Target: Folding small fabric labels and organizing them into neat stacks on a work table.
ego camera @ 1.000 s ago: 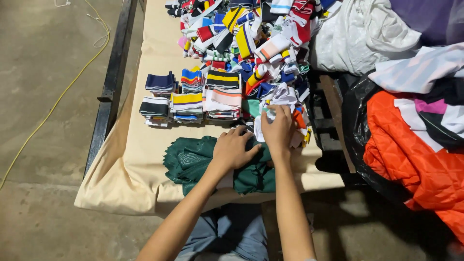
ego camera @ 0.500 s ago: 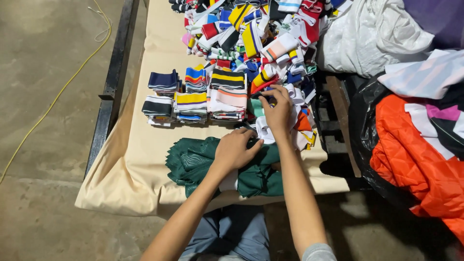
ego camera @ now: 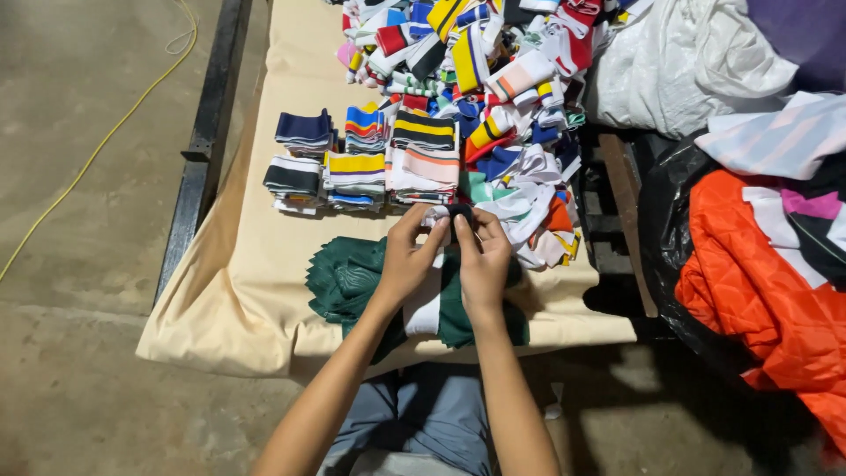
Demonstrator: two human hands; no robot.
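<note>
While both hands are meeting over the table, the scene is reading as follows.

Left hand: the left hand (ego camera: 407,260) is pinching one end of a small dark and white knit strip (ego camera: 456,214), fingers closed on it.
Right hand: the right hand (ego camera: 483,257) is gripping the other end of the same strip, fingertips touching those of the left.
Strip: it is being held just above the cloth, between the green pile and the sorted stacks; its exact pattern is too small to tell.
Green pile: green fabric (ego camera: 348,278) is lying under the wrists at the near edge, with a white piece (ego camera: 425,307) showing in it.
Stacks: folded striped stacks (ego camera: 366,163) are sitting in rows just beyond the hands.
Heap: a loose heap of mixed strips (ego camera: 493,79) is spreading to the far right of the stacks.
Table: beige cloth (ego camera: 251,282) is covering it.
Right side: an orange quilted garment (ego camera: 758,282) is lying in a black bag, white sacks (ego camera: 687,62) behind.
Floor: a yellow cord (ego camera: 97,145) is trailing over concrete.
</note>
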